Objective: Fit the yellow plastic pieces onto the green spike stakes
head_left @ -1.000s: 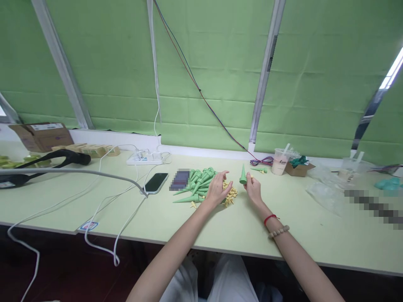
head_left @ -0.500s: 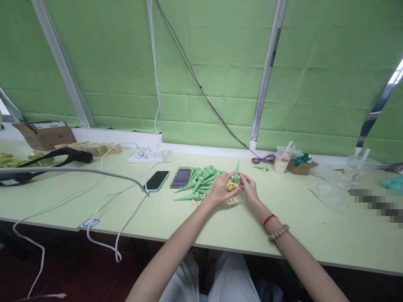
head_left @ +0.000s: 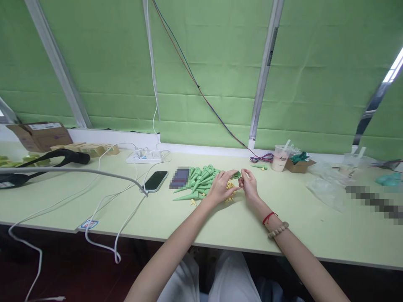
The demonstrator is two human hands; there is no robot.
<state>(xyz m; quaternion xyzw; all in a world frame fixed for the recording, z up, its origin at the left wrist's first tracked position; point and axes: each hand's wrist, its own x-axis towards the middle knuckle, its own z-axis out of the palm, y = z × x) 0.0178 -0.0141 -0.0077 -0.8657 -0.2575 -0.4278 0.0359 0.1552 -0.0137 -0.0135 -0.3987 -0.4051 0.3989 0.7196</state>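
Observation:
My left hand (head_left: 219, 188) grips a green plastic spike (head_left: 236, 175) between thumb and fingers, its round end turned towards me. Close on its right, my right hand (head_left: 248, 185) has its fingers pinched together; whatever they hold is too small or hidden to make out. Beneath and beyond my left hand lies a heap of green spikes (head_left: 201, 181). Small yellow plastic pieces (head_left: 231, 196) are piled under my hands, partly covered by them. One loose yellow piece (head_left: 193, 202) lies near the heap's front.
A phone (head_left: 156, 181) and a power strip (head_left: 144, 157) with white cables are to the left. At the back right stand a drink cup (head_left: 279, 159) and a small cardboard box (head_left: 299, 167). A plastic bag (head_left: 325, 191) lies farther right, and a lone spike (head_left: 258, 166) behind my right hand.
The spike in my left hand has turned from tip-up to its round end facing me. My right hand has come slightly away from it, its fingers still pinched.

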